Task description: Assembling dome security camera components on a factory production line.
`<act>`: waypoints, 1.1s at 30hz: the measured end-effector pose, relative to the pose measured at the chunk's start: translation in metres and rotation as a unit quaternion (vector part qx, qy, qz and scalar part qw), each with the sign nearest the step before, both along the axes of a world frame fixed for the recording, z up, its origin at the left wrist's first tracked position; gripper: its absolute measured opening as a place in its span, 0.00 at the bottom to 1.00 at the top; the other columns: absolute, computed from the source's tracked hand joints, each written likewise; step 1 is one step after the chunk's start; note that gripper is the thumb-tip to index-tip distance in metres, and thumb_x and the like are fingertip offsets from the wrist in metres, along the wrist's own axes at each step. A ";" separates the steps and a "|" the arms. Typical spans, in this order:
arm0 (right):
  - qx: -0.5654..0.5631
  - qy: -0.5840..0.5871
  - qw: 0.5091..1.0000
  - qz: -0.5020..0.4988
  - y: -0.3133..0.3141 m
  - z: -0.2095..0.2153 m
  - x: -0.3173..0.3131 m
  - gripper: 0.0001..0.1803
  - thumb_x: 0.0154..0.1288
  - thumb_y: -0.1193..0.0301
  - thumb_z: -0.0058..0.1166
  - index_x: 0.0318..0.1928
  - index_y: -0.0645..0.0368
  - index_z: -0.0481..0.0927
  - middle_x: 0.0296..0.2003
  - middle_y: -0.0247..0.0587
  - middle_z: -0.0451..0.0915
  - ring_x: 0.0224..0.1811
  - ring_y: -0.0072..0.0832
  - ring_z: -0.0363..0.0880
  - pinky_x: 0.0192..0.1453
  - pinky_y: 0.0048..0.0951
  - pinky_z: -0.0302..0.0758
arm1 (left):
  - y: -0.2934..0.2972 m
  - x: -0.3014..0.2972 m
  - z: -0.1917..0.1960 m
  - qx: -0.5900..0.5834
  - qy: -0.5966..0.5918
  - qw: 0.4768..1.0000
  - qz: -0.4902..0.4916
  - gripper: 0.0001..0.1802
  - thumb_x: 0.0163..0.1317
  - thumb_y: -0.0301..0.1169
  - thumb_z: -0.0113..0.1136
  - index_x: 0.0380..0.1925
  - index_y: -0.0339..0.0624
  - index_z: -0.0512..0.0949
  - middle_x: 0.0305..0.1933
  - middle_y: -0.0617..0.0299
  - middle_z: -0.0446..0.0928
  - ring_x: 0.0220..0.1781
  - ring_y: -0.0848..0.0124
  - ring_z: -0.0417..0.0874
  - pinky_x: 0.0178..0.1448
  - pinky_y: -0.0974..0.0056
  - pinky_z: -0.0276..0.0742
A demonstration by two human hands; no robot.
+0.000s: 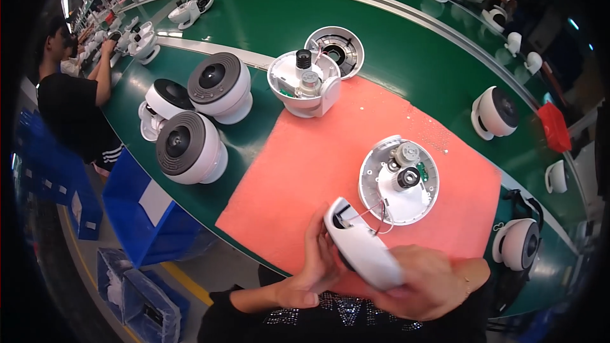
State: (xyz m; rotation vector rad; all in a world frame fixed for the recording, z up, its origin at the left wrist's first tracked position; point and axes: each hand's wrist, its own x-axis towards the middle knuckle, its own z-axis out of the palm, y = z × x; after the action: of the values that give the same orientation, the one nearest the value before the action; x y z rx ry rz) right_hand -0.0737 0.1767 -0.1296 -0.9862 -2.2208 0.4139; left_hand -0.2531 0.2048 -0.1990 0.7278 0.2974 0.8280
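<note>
A white rounded housing cover (367, 249) is tilted on its edge near my body. My left hand (316, 270) supports its left side, the fingers partly hidden behind it. My right hand (427, 281) grips its lower right end. Thin wires (382, 211) run from the cover to an open white round housing (389, 202), which lies just beyond it on the orange-pink mat (292, 184). Inside that housing sit a silver motor (407, 153), a black cylindrical part (407, 178) and a small green circuit board (422, 171).
Another opened housing (296, 103) stands at the mat's far edge, a round black-lined cover (346, 51) behind it. Grey-topped white devices (190, 146) stand at left, another (518, 244) at right. Small screws (432, 133) are scattered on the mat. Blue bins (136, 216) stand below left; a co-worker (70, 95) sits beyond.
</note>
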 end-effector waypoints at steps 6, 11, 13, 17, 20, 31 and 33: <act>-0.207 0.078 0.947 -0.235 -0.007 0.042 0.057 0.40 0.45 0.83 0.52 0.62 0.65 0.52 0.42 0.43 0.66 0.41 0.27 0.68 0.51 0.28 0.67 | 0.078 0.008 0.007 0.372 0.387 0.843 -0.038 0.35 0.60 0.44 0.50 0.59 0.35 0.51 0.62 0.43 0.52 0.67 0.53 0.48 0.67 0.54 0.47; -0.322 0.255 0.892 -0.188 0.036 0.015 0.087 0.26 0.63 0.74 0.46 0.61 0.62 0.57 0.51 0.40 0.67 0.54 0.25 0.66 0.58 0.25 0.62 | 0.105 0.039 0.005 0.169 0.336 0.913 -0.156 0.38 0.59 0.40 0.53 0.59 0.32 0.45 0.53 0.40 0.66 0.56 0.56 0.70 0.57 0.58 0.66; -0.345 0.277 0.880 -0.172 0.039 0.004 0.087 0.24 0.66 0.72 0.44 0.60 0.63 0.57 0.51 0.39 0.66 0.54 0.23 0.65 0.56 0.23 0.63 | 0.098 0.043 -0.005 0.237 0.363 0.896 -0.100 0.35 0.60 0.33 0.52 0.59 0.35 0.42 0.47 0.42 0.71 0.51 0.61 0.74 0.52 0.60 0.71; -0.351 0.214 0.893 -0.185 0.028 0.014 0.073 0.25 0.64 0.71 0.47 0.59 0.61 0.57 0.50 0.40 0.66 0.52 0.26 0.68 0.50 0.25 0.70 | 0.085 0.027 0.004 0.075 0.281 0.945 -0.149 0.33 0.59 0.22 0.47 0.60 0.46 0.43 0.41 0.50 0.74 0.42 0.69 0.78 0.44 0.66 0.75; -0.417 0.154 0.878 -0.179 0.011 0.032 0.061 0.28 0.61 0.70 0.51 0.59 0.61 0.56 0.51 0.43 0.64 0.54 0.30 0.67 0.46 0.28 0.73 | 0.063 0.006 0.004 0.062 0.255 0.944 -0.199 0.32 0.61 0.24 0.48 0.59 0.46 0.41 0.40 0.50 0.75 0.41 0.69 0.78 0.44 0.64 0.75; -0.376 0.059 0.918 -0.106 0.018 0.032 0.041 0.31 0.56 0.69 0.57 0.56 0.61 0.57 0.47 0.50 0.67 0.45 0.34 0.72 0.42 0.29 0.73 | 0.063 -0.022 0.046 0.426 0.418 0.798 -0.086 0.32 0.45 0.41 0.68 0.47 0.30 0.71 0.35 0.49 0.79 0.37 0.62 0.83 0.41 0.66 0.77; -0.387 0.068 0.911 -0.128 0.023 0.032 0.041 0.31 0.54 0.68 0.59 0.55 0.61 0.59 0.45 0.50 0.69 0.43 0.33 0.75 0.40 0.28 0.74 | 0.062 -0.018 0.046 0.446 0.426 0.784 -0.068 0.39 0.42 0.41 0.70 0.52 0.30 0.68 0.30 0.50 0.80 0.30 0.64 0.83 0.37 0.68 0.78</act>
State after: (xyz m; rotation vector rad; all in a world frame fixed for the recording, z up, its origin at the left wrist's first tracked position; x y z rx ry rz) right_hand -0.0328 0.1994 -0.0973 -1.5649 -1.7612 1.2524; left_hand -0.2709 0.2670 -0.1531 2.0111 0.6614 0.4058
